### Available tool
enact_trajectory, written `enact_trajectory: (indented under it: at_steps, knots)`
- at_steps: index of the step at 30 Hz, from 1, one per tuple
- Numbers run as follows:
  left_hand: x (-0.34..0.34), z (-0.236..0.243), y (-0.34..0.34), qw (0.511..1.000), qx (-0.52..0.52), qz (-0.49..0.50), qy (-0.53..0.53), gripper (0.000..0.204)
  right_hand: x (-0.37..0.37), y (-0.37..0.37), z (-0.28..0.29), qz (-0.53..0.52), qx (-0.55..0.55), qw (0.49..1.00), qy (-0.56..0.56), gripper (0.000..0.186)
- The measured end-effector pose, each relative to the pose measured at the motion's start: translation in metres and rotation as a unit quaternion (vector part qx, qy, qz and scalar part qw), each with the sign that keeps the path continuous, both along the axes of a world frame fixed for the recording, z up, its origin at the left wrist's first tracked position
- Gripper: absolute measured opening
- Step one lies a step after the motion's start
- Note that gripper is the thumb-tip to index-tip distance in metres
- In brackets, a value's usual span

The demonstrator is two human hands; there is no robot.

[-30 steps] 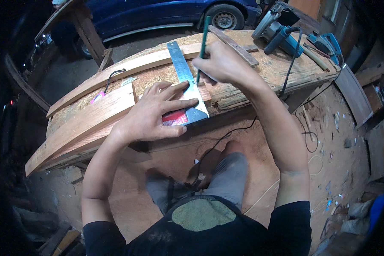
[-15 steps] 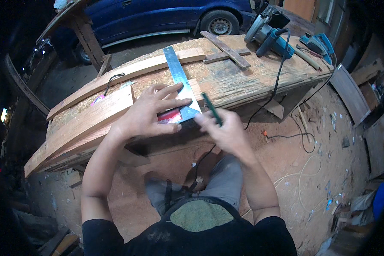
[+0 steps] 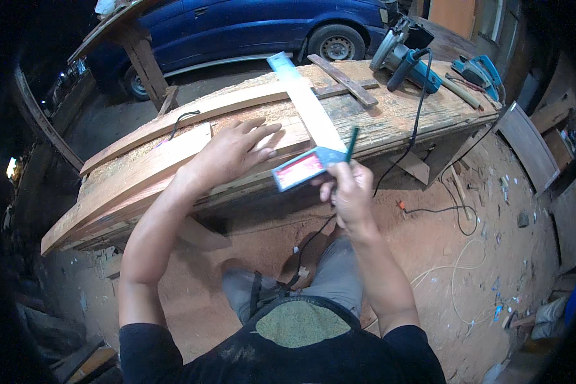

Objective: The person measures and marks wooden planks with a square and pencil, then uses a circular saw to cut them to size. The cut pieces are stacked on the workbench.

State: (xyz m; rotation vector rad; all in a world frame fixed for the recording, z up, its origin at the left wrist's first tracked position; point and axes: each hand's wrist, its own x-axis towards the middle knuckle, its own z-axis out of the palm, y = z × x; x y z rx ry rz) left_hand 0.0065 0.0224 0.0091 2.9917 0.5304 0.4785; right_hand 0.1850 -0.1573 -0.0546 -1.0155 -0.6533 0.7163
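My right hand (image 3: pixel 349 192) grips a try square (image 3: pixel 304 137) by its red and blue stock, lifted off the wood, together with a green pencil (image 3: pixel 351 142) that sticks up between the fingers. The square's metal blade points away over the bench. My left hand (image 3: pixel 233 150) rests flat, fingers spread, on the pale curved wooden plank (image 3: pixel 141 166) that lies along the rough wooden workbench (image 3: pixel 390 118).
A circular saw (image 3: pixel 400 51) and a blue power planer (image 3: pixel 480 67) sit at the bench's far right, with cables trailing to the dirt floor. A loose wood strip (image 3: pixel 342 80) lies on the bench. A blue car (image 3: pixel 249 25) stands beyond.
My right hand came back from marking with the pencil near the far end of the blade and took hold of the square's stock. My left hand let go of the square and slid onto the plank.
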Motion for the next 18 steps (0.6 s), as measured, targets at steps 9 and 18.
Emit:
enact_trajectory:
  at_steps: [9, 18]
  knots:
    - [0.014, -0.007, 0.071, 0.998, 0.011, 0.053, 0.02, 0.053, 0.034, -0.039, -0.002, -0.037, 0.016, 0.999, 0.009, 0.018]
    - [0.02, -0.011, 0.084, 0.99, 0.117, 0.081, -0.013, 0.048, 0.025, -0.035, -0.029, -0.012, -0.037, 0.997, 0.062, 0.024]
